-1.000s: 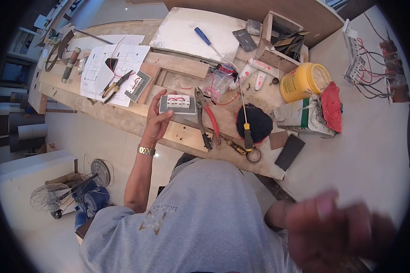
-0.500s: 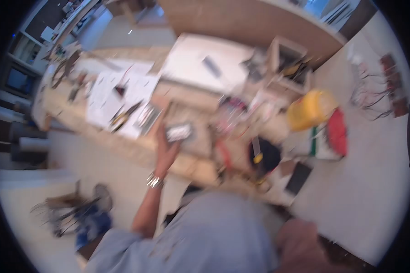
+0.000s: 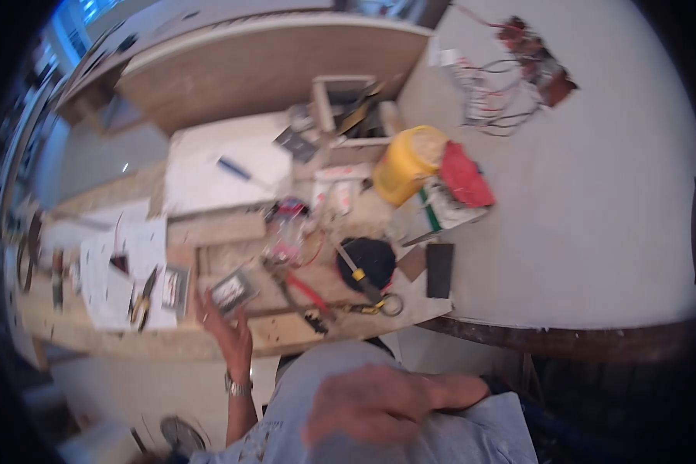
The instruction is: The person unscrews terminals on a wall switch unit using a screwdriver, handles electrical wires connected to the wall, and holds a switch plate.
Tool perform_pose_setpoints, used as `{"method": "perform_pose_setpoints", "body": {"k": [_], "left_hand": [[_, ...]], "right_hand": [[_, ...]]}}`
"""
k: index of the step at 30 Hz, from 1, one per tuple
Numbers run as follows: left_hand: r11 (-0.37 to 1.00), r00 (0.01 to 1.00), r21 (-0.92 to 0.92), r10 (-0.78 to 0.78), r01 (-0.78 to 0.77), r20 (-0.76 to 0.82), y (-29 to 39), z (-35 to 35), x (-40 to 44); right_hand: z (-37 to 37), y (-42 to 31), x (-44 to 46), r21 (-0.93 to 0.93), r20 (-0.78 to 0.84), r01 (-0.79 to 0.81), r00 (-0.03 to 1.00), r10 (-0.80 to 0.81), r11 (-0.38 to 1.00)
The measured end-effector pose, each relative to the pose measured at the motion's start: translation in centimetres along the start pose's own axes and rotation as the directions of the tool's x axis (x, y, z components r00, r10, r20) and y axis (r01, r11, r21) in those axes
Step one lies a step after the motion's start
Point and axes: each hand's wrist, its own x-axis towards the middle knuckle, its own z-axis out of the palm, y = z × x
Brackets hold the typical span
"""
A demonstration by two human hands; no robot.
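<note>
My left hand [image 3: 228, 332], with a metal watch on its wrist, grips the near edge of a small grey-framed rectangular box [image 3: 233, 291] with a white face, at the bench's front edge. A similar small box [image 3: 175, 289] lies to its left on the paper sheets, beside yellow-handled pliers [image 3: 141, 303]. In front of my grey shirt is my right hand [image 3: 367, 406]. It is blurred, apart from the bench things, and its fingers cannot be made out.
On the wooden bench [image 3: 278, 329] lie red-handled pliers [image 3: 309, 294], a dark cap [image 3: 366, 264] with a yellow-marked tool over it, and a plastic bag [image 3: 288, 236]. Farther back stand a yellow tub [image 3: 400, 166] and a wooden tool box [image 3: 325, 116]. Wired brown blocks [image 3: 537, 62] are attached to the pale surface.
The view has swung right, so the bench sits lower and further left. My right hand has come into view before my shirt. My left hand stays at the small box.
</note>
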Motion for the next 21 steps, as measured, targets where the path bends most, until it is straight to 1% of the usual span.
{"method": "perform_pose_setpoints", "body": {"k": [1, 2, 3, 4, 6, 7, 8, 9, 10, 12, 13, 14, 15, 16, 18, 19, 21], "left_hand": [[1.0, 1.0, 0.012, 0.015, -0.015, -0.016, 0.5, -0.5, 0.3], [0.998, 0.999, -0.017, 0.052, -0.052, 0.002, 1.1, -1.1, 0.6], [0.996, 0.996, 0.026, 0.088, -0.088, 0.003, 1.7, -1.8, 0.8], [0.99, 0.993, 0.074, 0.121, -0.121, 0.001, 2.0, -2.3, 1.0], [0.979, 0.98, 0.03, 0.2, -0.201, 0.019, 2.1, -2.5, 1.5], [0.968, 0.967, 0.003, 0.252, -0.252, 0.027, 2.1, -2.4, 1.8], [0.962, 0.961, -0.01, 0.275, -0.275, 0.035, 1.9, -2.1, 2.2], [0.942, 0.939, -0.039, 0.336, -0.334, 0.068, 1.8, -1.8, 2.5], [0.917, 0.913, -0.071, 0.397, -0.392, 0.096, 1.9, -1.5, 3.0], [0.89, 0.886, -0.107, 0.452, -0.442, 0.102, 2.8, -1.1, 4.1], [0.865, 0.857, -0.141, 0.498, -0.481, 0.13, 3.2, -0.9, 4.7], [0.839, 0.826, -0.175, 0.541, -0.516, 0.157, 3.4, -0.7, 5.0], [0.823, 0.815, -0.208, 0.561, -0.529, 0.144, 3.4, -0.1, 5.3], [0.814, 0.807, -0.218, 0.572, -0.538, 0.144, 3.9, 0.1, 5.6], [0.79, 0.775, -0.287, 0.602, -0.542, 0.191, 5.0, 0.4, 6.4], [0.786, 0.772, -0.294, 0.606, -0.544, 0.193, 5.1, 0.7, 6.7], [0.755, 0.744, -0.362, 0.637, -0.547, 0.202, 5.5, 1.6, 7.1]], "right_hand": [[-1.9, -0.6, -0.1, -0.359, -0.033, -0.145, 0.989, 0.142, 0.922], [-2.5, 1.3, -0.9, -0.533, -0.177, -0.26, 0.965, 0.195, 0.805], [-3.0, 3.7, -2.2, -0.652, -0.327, -0.387, 0.919, 0.219, 0.652], [-3.4, 5.2, -3.6, -0.655, -0.355, -0.396, 0.913, 0.2, 0.644], [-4.2, 7.6, -6.5, -0.62, -0.575, -0.643, 0.763, 0.297, 0.45], [-4.3, 8.4, -8.1, -0.615, -0.593, -0.648, 0.755, 0.279, 0.449], [-4.3, 9.0, -9.7, -0.604, -0.617, -0.696, 0.717, 0.326, 0.388], [-3.9, 9.4, -10.9, -0.589, -0.64, -0.74, 0.673, 0.371, 0.326], [-3.3, 9.3, -11.3, -0.58, -0.658, -0.746, 0.666, 0.352, 0.327], [-2.1, 9.0, -11.7, -0.467, -0.771, -0.83, 0.551, 0.318, 0.307], [-1.6, 8.9, -11.6, -0.455, -0.785, -0.835, 0.54, 0.304, 0.309], [-1.0, 8.9, -11.5, -0.446, -0.811, -0.833, 0.531, 0.246, 0.328], [-0.7, 8.8, -11.4, -0.442, -0.833, -0.828, 0.521, 0.187, 0.344], [-0.5, 8.7, -11.4, -0.436, -0.84, -0.831, 0.513, 0.175, 0.345], [-0.1, 8.5, -11.6, -0.403, -0.871, -0.833, 0.477, 0.122, 0.379], [0.0, 8.5, -11.8, -0.398, -0.875, -0.836, 0.47, 0.118, 0.378], [-0.4, 8.8, -12.5, -0.362, -0.915, -0.872, 0.401, 0.055, 0.329]]}}
